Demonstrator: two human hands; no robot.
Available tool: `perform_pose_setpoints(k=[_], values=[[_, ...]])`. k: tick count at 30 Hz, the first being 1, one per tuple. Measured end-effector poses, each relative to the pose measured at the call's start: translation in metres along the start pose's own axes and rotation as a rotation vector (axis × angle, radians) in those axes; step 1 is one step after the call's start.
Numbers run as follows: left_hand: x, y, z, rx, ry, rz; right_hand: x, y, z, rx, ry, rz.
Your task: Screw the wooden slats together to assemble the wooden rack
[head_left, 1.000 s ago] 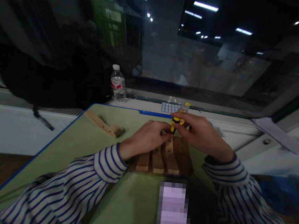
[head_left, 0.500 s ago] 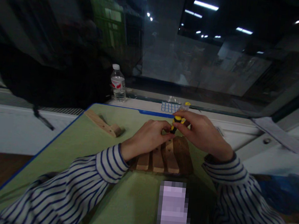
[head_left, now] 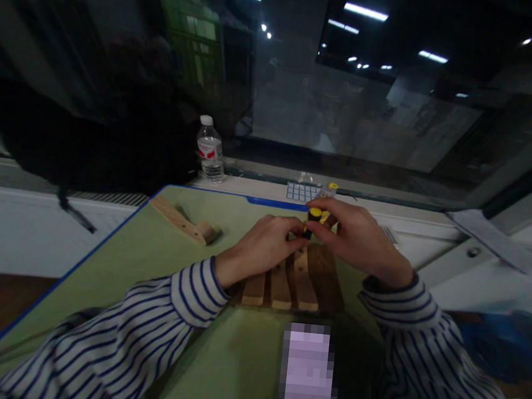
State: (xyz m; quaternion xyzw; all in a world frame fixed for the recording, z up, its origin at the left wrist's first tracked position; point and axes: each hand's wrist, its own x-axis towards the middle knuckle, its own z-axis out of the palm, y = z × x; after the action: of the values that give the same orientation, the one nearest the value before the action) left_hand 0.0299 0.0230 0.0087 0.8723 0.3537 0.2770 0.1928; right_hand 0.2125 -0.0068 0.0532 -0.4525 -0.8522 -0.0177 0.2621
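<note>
My right hand [head_left: 354,236] grips the top of a short yellow-and-black screwdriver [head_left: 315,214], thumb and fingers around its handle. The screwdriver stands nearly upright over a dark wooden board [head_left: 330,278]. From the other side, my left hand [head_left: 269,240] is closed with thumb and forefinger at the screwdriver's lower part; its tip is hidden by these fingers. Three lighter wooden pieces [head_left: 305,285] with small holes lie side by side on the board. The screwdriver is over the far end of the rightmost one, and my left hand covers the far ends of the others.
A loose wooden piece [head_left: 179,219] lies on the green tabletop [head_left: 122,273] at the left. Along the window sill stand a water bottle [head_left: 211,150] and a blue grid-patterned sheet [head_left: 301,191]. A pixelated lilac patch [head_left: 307,379] covers something at the near edge.
The screwdriver has turned slightly and stands a little more upright, with my right fingers shifted on the handle. My left hand and the wooden pieces stay almost in place.
</note>
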Motion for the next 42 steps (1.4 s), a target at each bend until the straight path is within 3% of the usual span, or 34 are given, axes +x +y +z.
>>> perform_pose_setpoints(k=[9,42], values=[[0.0003,-0.0024,0.0002,0.009,-0.035,0.020,-0.0027,-0.0005,0.0013,0.044,0.007,-0.059],[-0.0003,0.0011,0.0023,0.040,0.021,-0.004,-0.0001,0.0015,0.0024,-0.052,0.025,-0.015]])
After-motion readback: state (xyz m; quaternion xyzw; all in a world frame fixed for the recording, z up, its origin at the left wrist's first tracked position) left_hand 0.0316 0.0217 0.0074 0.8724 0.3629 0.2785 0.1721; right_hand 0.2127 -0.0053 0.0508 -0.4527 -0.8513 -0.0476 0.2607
